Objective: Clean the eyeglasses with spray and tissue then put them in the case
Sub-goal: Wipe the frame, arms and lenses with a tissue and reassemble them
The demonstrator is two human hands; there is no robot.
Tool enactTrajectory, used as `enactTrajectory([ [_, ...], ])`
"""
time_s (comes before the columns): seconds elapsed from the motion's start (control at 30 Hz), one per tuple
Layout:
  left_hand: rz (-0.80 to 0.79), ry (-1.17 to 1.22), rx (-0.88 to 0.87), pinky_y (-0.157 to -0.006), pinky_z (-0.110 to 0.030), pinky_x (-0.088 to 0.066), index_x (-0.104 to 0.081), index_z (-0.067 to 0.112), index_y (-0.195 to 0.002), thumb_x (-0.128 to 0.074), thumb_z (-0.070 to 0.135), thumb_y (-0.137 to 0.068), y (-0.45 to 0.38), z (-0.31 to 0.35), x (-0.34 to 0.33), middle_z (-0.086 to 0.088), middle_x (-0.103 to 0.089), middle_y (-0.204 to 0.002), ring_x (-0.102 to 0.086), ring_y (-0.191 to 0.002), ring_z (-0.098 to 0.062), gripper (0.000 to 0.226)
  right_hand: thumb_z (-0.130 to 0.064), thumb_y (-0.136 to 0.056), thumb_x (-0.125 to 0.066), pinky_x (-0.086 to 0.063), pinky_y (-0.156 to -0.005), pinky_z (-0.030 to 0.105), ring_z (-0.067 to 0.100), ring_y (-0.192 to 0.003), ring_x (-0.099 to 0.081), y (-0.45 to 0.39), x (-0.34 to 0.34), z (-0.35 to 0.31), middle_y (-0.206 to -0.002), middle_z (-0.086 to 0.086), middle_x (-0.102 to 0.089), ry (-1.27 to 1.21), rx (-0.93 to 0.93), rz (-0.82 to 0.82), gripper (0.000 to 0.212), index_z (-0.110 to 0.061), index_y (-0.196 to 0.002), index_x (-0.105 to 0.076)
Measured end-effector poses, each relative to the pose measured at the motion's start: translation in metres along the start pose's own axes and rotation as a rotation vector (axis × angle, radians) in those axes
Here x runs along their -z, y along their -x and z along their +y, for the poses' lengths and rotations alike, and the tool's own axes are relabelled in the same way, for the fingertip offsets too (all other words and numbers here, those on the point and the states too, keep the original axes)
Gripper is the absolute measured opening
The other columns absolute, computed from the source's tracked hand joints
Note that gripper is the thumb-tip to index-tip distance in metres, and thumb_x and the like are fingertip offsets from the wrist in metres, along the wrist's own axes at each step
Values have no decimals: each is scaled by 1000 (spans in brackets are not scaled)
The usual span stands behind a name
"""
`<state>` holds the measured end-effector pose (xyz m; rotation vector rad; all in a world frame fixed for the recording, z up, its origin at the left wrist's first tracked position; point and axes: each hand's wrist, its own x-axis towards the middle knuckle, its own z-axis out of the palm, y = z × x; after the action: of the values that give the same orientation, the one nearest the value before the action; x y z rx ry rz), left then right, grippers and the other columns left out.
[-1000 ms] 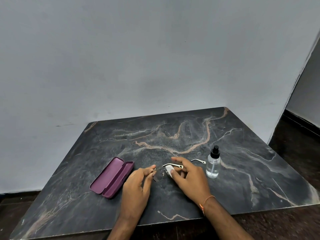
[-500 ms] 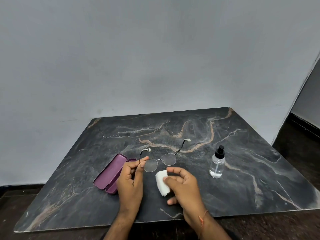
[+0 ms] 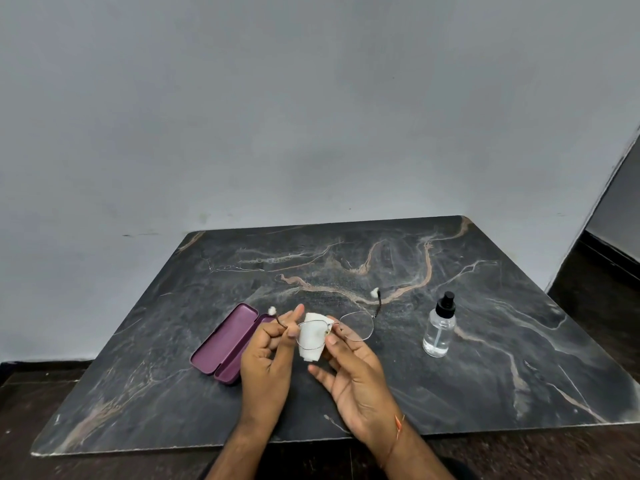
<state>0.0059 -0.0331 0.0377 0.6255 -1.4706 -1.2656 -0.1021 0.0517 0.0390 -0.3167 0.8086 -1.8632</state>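
Hands (image 3: 311,355) mid-table — glasses (image 3: 353,329), tissue (image 3: 311,336)

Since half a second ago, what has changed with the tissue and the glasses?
The right hand has brought the tissue up onto the lens near the left hand; earlier it was held below the glasses, apart from them. The left hand still pinches the frame by its temple. The case stays open and the spray bottle stays upright on the table.
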Motion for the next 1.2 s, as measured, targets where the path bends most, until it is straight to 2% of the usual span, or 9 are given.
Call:
enactTrajectory([
  [0.23, -3, 72, 57, -102, -19, -55, -67, 3, -85, -66, 17, -98, -5, 4, 1, 10, -76, -137, -67, -137, -14, 19, -13, -86, -74, -60, -77, 38, 18, -105, -73, 1, 0, 2, -133, 16, -72, 43, 14, -96, 55, -10, -140, -63],
  [0.33, -14, 83, 58, -99, -16, -54, -70, 12, -83, -63, 6, -103, -4, 7, 1, 11, -76, -138, -69, -134, -13, 21, -14, -88, -72, -61, -76, 37, 16, -106, -73, 2, -1, 3, -136, 15, -72, 57, 14, -107, 51, -8, -138, -64],
  [0.4, -16, 86, 48, -100, -17, -54, -74, 18, -83, -63, 12, -102, -4, 9, 1, 10, -75, -139, -68, -135, -13, 22, -17, -89, -71, -61, -77, 37, 17, -107, -73, 1, -1, 3, -137, 17, -71, 78, 12, -99, 49, -6, -136, -65],
  [0.53, -3, 53, 66, -93, -17, -57, -70, 2, -88, -62, 5, -104, -4, 8, 2, 11, -76, -137, -71, -130, -15, 18, -18, -92, -74, -60, -85, 40, 23, -111, -73, -1, 0, 6, -134, 20, -72, 124, 42, -80, 45, -4, -134, -66],
  [0.67, 26, 53, 68, -89, -16, -57, -68, 5, -84, -63, 2, -104, -3, 9, 0, 10, -78, -134, -76, -121, -15, 21, -12, -88, -77, -63, -78, 35, 24, -101, -75, -1, 0, 10, -121, 20, -77, 110, 120, -23, 48, -7, -134, -64],
  [0.8, 25, 32, 51, -107, -31, -55, -70, 8, -86, -67, 16, -100, -3, 6, 2, 8, -78, -133, -72, -129, -17, 16, -32, -69, -100, -61, -72, 32, 24, -100, -70, -2, 1, 12, -120, 20, -74, 106, 148, 20, 78, -15, -137, -66],
  [0.97, 18, 33, 45, -104, -28, -56, -73, 5, -91, -68, 21, -97, -2, 4, 2, 5, -79, -133, -73, -127, -15, 18, -10, -93, -69, -60, -79, 37, 19, -109, -70, 1, 3, 7, -135, 16, -72, 113, 81, -80, 51, -17, -143, -61],
  [1.1, 42, 0, 52, -101, -40, -58, -73, 3, -93, -68, 22, -98, -2, -1, 3, 5, -79, -131, -75, -123, -21, 20, -13, -93, -67, -62, -78, 35, 22, -105, -72, 1, 0, 7, -133, 21, -72, 138, 69, -71, 48, -12, -141, -62],
  [1.2, 83, -26, 36, -100, -39, -58, -72, 4, -92, -68, 23, -98, -3, -3, 3, 5, -81, -127, -76, -120, -19, 20, -8, -86, -73, -64, -81, 37, 27, -103, -76, -2, 0, 9, -119, 23, -77, 116, 84, -30, 54, -8, -138, -61],
])
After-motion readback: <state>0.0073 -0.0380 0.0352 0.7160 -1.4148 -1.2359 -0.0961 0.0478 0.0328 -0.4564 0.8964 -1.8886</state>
